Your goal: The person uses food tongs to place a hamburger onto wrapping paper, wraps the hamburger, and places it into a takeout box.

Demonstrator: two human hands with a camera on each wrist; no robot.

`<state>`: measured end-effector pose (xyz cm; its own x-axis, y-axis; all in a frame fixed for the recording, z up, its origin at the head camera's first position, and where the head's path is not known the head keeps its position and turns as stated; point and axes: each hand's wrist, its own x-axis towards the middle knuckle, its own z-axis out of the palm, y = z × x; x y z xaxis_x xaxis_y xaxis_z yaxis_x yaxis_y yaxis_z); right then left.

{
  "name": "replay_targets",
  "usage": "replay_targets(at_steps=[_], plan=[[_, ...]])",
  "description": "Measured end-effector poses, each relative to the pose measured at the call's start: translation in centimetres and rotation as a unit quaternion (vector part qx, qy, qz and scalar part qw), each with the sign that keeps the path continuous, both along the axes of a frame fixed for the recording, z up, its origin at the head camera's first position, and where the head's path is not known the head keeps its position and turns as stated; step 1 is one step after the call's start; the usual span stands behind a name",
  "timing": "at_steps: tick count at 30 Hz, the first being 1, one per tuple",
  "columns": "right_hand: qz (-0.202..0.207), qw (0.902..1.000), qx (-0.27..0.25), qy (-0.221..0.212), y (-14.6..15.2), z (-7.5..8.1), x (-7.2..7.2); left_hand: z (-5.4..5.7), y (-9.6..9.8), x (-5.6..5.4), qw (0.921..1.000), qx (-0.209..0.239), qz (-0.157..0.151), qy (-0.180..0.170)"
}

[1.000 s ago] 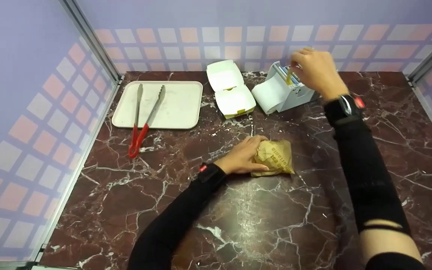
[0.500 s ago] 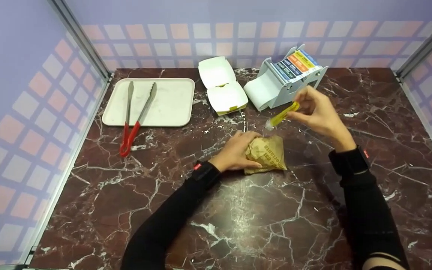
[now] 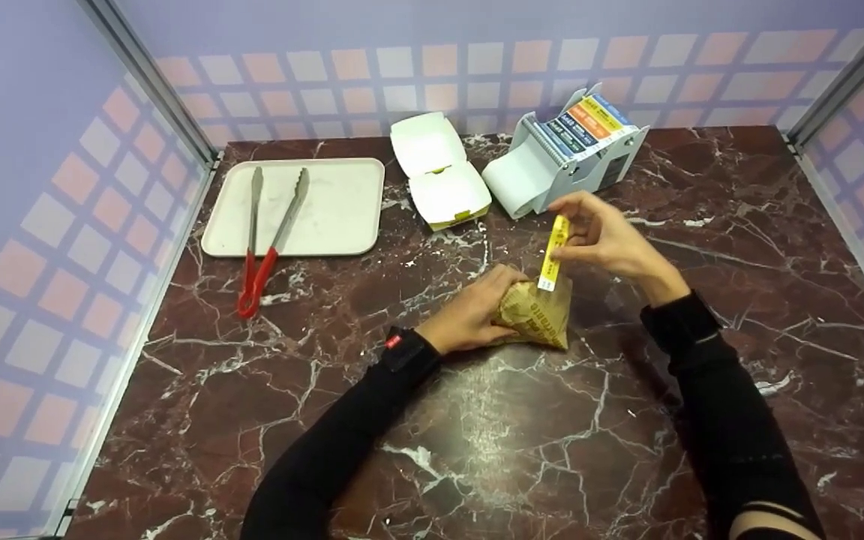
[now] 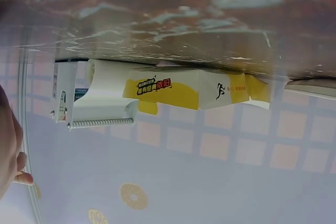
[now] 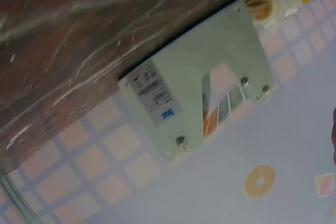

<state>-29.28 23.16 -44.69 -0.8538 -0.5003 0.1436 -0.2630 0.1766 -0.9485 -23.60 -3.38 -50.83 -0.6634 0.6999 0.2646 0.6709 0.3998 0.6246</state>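
Near the middle of the counter, my left hand (image 3: 469,311) grips the left side of a paper-wrapped bundle (image 3: 544,319), brownish yellow with printed lettering. Its fingers curve over the back edge while the thumb lies along the front. Between thumb and fingers, my right hand (image 3: 608,240) pinches one end of a yellow label strip (image 3: 553,251). The strip's white lower end overlaps the top of the wrapping in the head view. Neither the bundle nor the strip shows in the wrist views.
Behind the hands stands a label dispenser (image 3: 582,142) with several coloured rolls; its side plate (image 5: 210,51) fills the right wrist view. An open burger box (image 3: 447,195) is beside it. Red-handled tongs (image 3: 256,277) lie across a white tray (image 3: 342,225). Walls enclose the counter.
My right hand has come from the dispenser down to the bundle, bringing the yellow label strip. The left hand keeps its hold, and the bundle now looks slightly tilted.
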Motion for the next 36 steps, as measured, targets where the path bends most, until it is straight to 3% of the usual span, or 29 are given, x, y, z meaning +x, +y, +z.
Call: replay_targets(at_steps=[3, 10, 21, 30, 36], plan=[[0.017, 0.9997, -0.005, -0.016, -0.5, -0.7, -0.1, -0.1, 0.0, 0.1, 0.9999, 0.001, -0.011, 0.010], [0.013, 0.9995, 0.001, -0.030, -0.9, -1.9, -0.2, -0.2, 0.0, 0.3, 0.9994, -0.007, -0.017, 0.028], [0.021, 0.9985, 0.041, -0.028, -1.3, -2.9, 0.0, -0.3, -0.2, 0.4, 0.9998, -0.002, -0.011, 0.016], [0.031, 0.9974, 0.063, -0.019, -1.1, -3.1, 0.0, -0.8, -0.4, 0.2, 0.9948, 0.000, -0.038, 0.094], [0.022, 0.9959, 0.087, -0.017, -1.3, -3.6, -0.1, -0.6, -0.5, 0.2, 0.9946, -0.010, -0.038, 0.096]])
